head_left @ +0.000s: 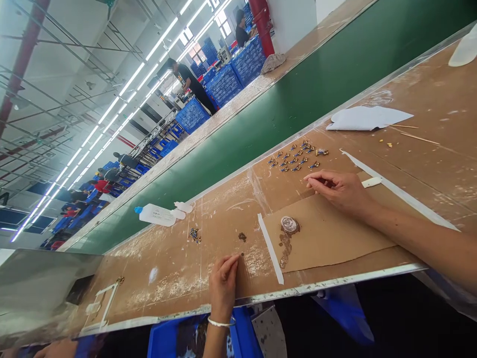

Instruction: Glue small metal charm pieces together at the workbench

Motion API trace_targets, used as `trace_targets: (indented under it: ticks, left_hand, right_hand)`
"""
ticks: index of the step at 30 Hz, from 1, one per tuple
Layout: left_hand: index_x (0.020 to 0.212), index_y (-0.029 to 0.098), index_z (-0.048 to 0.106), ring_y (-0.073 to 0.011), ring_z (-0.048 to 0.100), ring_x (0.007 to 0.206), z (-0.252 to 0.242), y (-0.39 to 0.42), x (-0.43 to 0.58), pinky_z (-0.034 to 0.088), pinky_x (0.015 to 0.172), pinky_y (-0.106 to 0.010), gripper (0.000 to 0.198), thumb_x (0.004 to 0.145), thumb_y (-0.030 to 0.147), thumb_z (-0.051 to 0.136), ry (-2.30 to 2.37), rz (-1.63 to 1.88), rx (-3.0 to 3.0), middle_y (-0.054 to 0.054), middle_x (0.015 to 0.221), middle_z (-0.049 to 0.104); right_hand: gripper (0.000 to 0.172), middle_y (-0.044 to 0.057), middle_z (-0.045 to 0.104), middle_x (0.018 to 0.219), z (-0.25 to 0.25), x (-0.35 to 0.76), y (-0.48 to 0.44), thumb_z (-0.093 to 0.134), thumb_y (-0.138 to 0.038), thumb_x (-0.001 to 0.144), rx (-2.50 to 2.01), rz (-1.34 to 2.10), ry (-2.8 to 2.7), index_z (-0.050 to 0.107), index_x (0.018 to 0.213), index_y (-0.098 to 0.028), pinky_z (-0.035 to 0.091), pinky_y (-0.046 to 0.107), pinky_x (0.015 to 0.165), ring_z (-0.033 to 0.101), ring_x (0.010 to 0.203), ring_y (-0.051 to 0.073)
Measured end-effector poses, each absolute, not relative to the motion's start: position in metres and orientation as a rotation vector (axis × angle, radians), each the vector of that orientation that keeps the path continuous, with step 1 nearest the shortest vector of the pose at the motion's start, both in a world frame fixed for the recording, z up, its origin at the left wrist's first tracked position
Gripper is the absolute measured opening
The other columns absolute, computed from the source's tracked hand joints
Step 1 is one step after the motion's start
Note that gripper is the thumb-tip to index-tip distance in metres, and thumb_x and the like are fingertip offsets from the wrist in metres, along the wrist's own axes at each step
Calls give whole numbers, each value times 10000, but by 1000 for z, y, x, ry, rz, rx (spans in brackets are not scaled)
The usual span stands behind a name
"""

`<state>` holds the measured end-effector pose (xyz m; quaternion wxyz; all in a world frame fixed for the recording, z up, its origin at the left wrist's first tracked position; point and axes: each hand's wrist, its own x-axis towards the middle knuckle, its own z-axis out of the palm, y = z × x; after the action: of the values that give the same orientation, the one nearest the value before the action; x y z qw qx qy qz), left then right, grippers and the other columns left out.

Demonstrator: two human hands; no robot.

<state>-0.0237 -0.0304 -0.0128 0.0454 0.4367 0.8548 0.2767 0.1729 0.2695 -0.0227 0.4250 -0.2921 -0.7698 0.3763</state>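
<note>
My left hand (223, 278), with a white bangle at its wrist, rests near the table's front edge. Its thumb and fingers are pressed together beside a single small dark piece (242, 254); whether anything is pinched cannot be seen. Just beyond lies a small pile of dark pieces (242, 236). My right hand (337, 190) is over the far edge of a cardboard sheet (335, 233), fingers curled into a pinch, its content hidden. Ahead of it, several small blue-and-gold pieces (296, 158) lie spread in rows. A small round dish of brownish paste (289, 225) stands on the cardboard, paste smeared below it.
A white-handled item (371, 182) lies behind my right wrist. Left are a blue-capped bottle (156, 215) and another pile of small pieces (194, 235). White paper (368, 118) and thin sticks lie right. Beyond runs a green belt (261, 119). Below is a blue bin (160, 340).
</note>
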Motion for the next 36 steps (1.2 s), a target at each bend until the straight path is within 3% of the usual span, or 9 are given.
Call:
trace_targets:
  ticks: [19, 24, 28, 32, 36]
  left_hand:
    - [975, 277, 705, -166, 601, 829, -20, -31, -18, 480, 763, -314, 265, 845, 335, 482, 2598, 856, 1394, -57, 883, 643]
    - [929, 243, 715, -192, 625, 886, -17, -37, -46, 488, 788, -311, 274, 782, 382, 530, 2781, 957, 1070, -55, 934, 685]
    - [887, 195, 704, -222, 646, 849, 0, -44, -105, 485, 789, -362, 240, 793, 310, 516, 3065, 885, 722, -82, 902, 706]
    - [835, 157, 667, -172, 638, 753, 13, -39, -148, 490, 755, -359, 135, 791, 265, 597, 3099, 666, 596, -41, 796, 688]
    - [809, 130, 616, -127, 609, 744, 13, -26, -160, 494, 754, -344, 181, 826, 308, 589, 3030, 527, 685, -12, 803, 646]
  right_hand:
    - [244, 20, 659, 723, -25, 172, 270, 477, -344, 800, -744, 958, -1937, 654, 793, -176, 430, 208, 517, 528, 532, 93]
    - [247, 32, 676, 765, -21, 174, 266, 481, -345, 796, -823, 980, -1947, 662, 789, -178, 415, 203, 524, 521, 542, 89]
    - [262, 37, 678, 747, -19, 172, 265, 492, -371, 772, -850, 983, -1922, 665, 760, -175, 389, 211, 493, 486, 489, 80]
    - [308, 35, 674, 733, -21, 170, 267, 488, -425, 757, -867, 997, -1907, 669, 773, -177, 396, 222, 499, 503, 494, 90]
    - [279, 42, 671, 733, -21, 170, 268, 493, -402, 769, -809, 1002, -1894, 656, 745, -177, 398, 220, 503, 516, 516, 93]
